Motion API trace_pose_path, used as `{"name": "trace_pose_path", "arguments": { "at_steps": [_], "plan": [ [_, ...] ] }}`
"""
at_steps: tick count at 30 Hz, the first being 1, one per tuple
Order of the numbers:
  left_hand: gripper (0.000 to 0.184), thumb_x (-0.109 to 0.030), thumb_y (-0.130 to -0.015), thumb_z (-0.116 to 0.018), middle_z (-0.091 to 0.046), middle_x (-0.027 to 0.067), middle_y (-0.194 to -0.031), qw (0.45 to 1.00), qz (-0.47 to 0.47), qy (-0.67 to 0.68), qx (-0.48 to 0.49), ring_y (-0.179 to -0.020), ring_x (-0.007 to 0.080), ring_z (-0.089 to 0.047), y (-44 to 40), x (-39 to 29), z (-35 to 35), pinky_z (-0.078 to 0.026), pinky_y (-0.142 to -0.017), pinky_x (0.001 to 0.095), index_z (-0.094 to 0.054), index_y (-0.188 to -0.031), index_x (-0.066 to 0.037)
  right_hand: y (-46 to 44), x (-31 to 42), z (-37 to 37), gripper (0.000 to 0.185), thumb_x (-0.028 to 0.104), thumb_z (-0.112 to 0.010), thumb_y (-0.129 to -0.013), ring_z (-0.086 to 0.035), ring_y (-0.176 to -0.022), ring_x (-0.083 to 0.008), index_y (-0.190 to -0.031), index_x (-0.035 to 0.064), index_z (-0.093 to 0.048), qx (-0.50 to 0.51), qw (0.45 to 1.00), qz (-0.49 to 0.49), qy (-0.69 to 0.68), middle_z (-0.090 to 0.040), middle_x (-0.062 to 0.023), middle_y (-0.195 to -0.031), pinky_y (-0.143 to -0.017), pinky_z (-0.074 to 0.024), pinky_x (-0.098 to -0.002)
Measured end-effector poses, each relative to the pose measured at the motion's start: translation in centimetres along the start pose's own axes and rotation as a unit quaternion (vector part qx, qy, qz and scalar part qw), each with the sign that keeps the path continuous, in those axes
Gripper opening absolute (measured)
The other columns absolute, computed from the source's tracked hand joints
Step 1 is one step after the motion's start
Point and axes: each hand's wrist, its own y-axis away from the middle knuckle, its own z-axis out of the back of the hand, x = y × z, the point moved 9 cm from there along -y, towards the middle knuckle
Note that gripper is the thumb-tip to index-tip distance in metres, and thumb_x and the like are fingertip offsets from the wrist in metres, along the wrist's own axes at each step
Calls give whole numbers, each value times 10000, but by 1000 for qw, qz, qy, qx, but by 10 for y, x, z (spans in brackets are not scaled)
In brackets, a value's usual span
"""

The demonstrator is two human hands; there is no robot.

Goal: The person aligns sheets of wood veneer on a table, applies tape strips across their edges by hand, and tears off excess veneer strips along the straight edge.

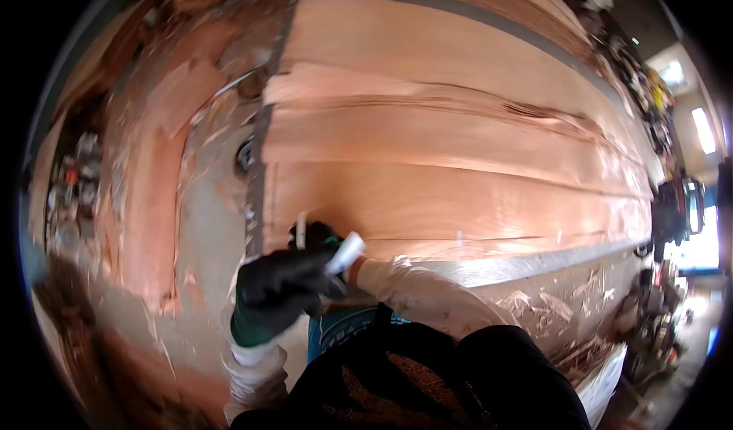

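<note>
My left hand (pixel 282 281), in a black glove with a green cuff, is closed at the table's near left corner. It overlaps my right hand (pixel 324 238), which wears a dark glove and is partly hidden behind it. A short pale stick (pixel 301 230) stands up beside my right fingers. A small white piece (pixel 346 253) lies between the left fingers and my right wrist; blur hides what it is. Just beyond the hands, thin reddish wood veneer sheets (pixel 427 201) lie overlapping on the table, with wavy, ragged edges.
The table's grey metal edge (pixel 489 271) runs along the near side. A blue container (pixel 336 329) stands below my hands. Veneer scraps (pixel 553 304) litter the floor at right. Long veneer strips (pixel 149 209) lie at left. A dark machine (pixel 679 209) is at far right.
</note>
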Motion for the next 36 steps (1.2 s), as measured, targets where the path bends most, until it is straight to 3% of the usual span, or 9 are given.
{"name": "trace_pose_path", "arguments": {
  "at_steps": [3,6,9,10,15,20,31,35,36],
  "plan": [
    [263,11,-807,-627,-697,180,-820,937,-274,-82,201,-655,207,-691,-17,-56,-74,-574,-608,352,-662,-1067,37,45,62,48,403,229,-525,-841,-537,-1168,-350,-1212,86,-587,-99,893,180,401,-565,-151,-1298,-968,-425,-473],
    [56,-121,-832,-715,-730,79,-745,887,-358,-115,268,-615,153,-684,-19,-84,-135,-585,-683,370,-720,-820,-67,95,63,126,528,268,-623,-780,-519,-1205,-327,-1280,109,-574,-181,871,123,440,-550,-133,-1328,-970,-418,-488],
    [233,-308,-896,-664,-741,84,-825,860,-418,-61,287,-624,129,-680,-24,-96,-192,-571,-755,374,-717,-823,-93,166,17,240,544,386,-602,-863,-488,-1248,-328,-1323,100,-546,-242,864,49,438,-524,-139,-1363,-1028,-360,-504],
    [367,-388,-916,-627,-731,135,-879,890,-387,-58,234,-732,188,-700,-22,-90,-206,-552,-805,400,-707,-866,-34,194,-2,279,552,396,-609,-864,-482,-1259,-331,-1317,87,-547,-265,837,22,477,-522,-143,-1367,-1024,-369,-492],
    [342,-366,-901,-647,-717,138,-931,905,-354,-105,213,-790,203,-692,-63,-65,-305,-541,-823,396,-694,-930,-29,315,-90,482,639,492,-644,-844,-464,-1300,-317,-1333,95,-539,-347,789,-101,496,-513,-155,-1389,-1022,-379,-463],
    [338,-344,-886,-666,-702,141,-984,902,-338,-142,227,-847,217,-684,-107,-51,-402,-531,-841,391,-681,-995,-25,360,-153,584,697,558,-583,-855,-439,-1320,-322,-1345,67,-521,-287,809,-145,493,-481,-170,-1421,-1047,-334,-492],
    [403,-297,-852,-709,-669,147,-1099,905,-273,-123,301,-974,250,-667,-165,-22,-487,-507,-880,382,-653,-1136,-15,373,-151,550,587,448,-615,-854,-483,-1234,-353,-1238,8,-560,-279,843,-8,461,-549,-187,-1291,-1052,-342,-499],
    [461,-49,-873,-640,-609,165,-1243,990,-73,-8,117,-1122,256,-610,-232,63,-426,-470,-967,362,-526,-1312,36,390,-144,534,625,435,-624,-845,-453,-1277,-356,-1283,0,-533,-272,848,-9,455,-518,-185,-1342,-1089,-300,-525],
    [458,-51,-892,-640,-625,153,-1238,978,-93,-176,65,-1138,232,-610,-256,84,-406,-481,-950,348,-517,-1328,15,394,-141,531,617,416,-627,-850,-448,-1288,-353,-1297,2,-529,-272,845,-20,459,-511,-181,-1357,-1093,-301,-519]
  ]
}}
